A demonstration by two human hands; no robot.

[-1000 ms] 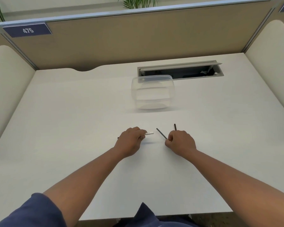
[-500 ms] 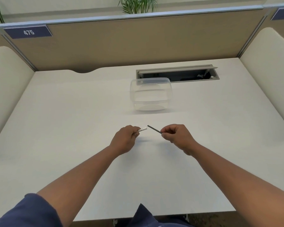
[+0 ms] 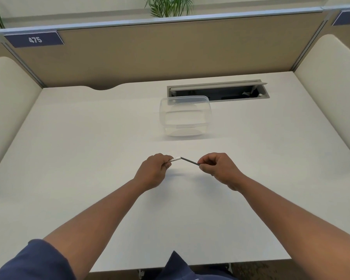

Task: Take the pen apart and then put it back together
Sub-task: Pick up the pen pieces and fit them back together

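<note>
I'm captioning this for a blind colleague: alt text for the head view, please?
Over a white desk, the left hand holds a white pen piece against a thin dark rod pinched by the right hand.

A: Even, bright light is falling from overhead, washing the white desk (image 3: 73, 158) pale.

B: Shadows are staying soft: a faint smudge is lying under the hands, another beside the clear plastic container (image 3: 185, 116).

A: The wide lens is bending the partition (image 3: 170, 51) and the side panels outward at the edges.

B: Fine detail is looking slightly soft throughout, and no harsh glare is showing.
</note>
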